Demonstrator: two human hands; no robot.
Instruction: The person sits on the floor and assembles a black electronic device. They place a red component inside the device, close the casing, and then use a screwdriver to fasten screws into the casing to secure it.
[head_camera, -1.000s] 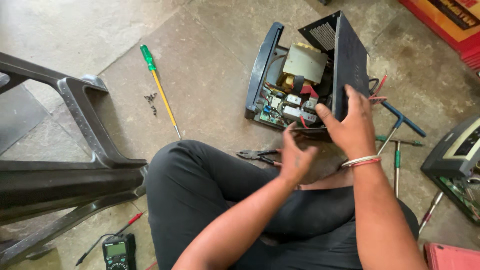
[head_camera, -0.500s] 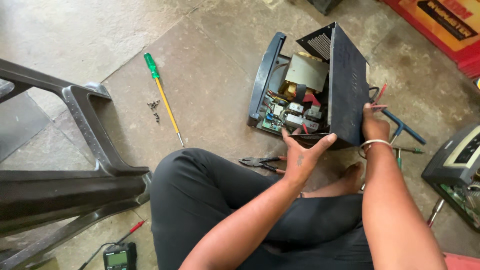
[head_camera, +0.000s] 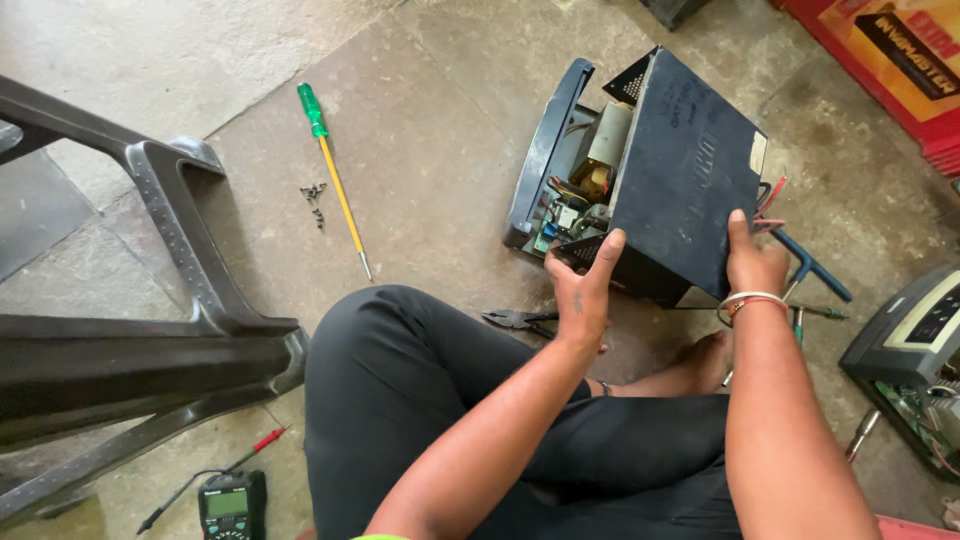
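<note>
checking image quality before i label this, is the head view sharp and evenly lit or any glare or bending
Head view: soft, even daylight with faint shadows; no blur on the left hand, right hand or dark metal cover; mild sheen on that cover; wide-lens bending shows in the plastic chair at the left edge.

Metal cover (head_camera: 690, 170) dark, matt, scuffed, held at both lower edges by left hand (head_camera: 583, 290) and right hand (head_camera: 752, 265). Left of the cover, grey plastic front panel (head_camera: 545, 160), smooth. Further left, screwdriver (head_camera: 335, 180): glossy green plastic handle, yellow shaft, metal tip. Floor (head_camera: 430, 130) rough, stained concrete. Chair (head_camera: 150, 300) far left, dark textured plastic. Trousers (head_camera: 420, 390) below cover, matt black cloth.
</note>
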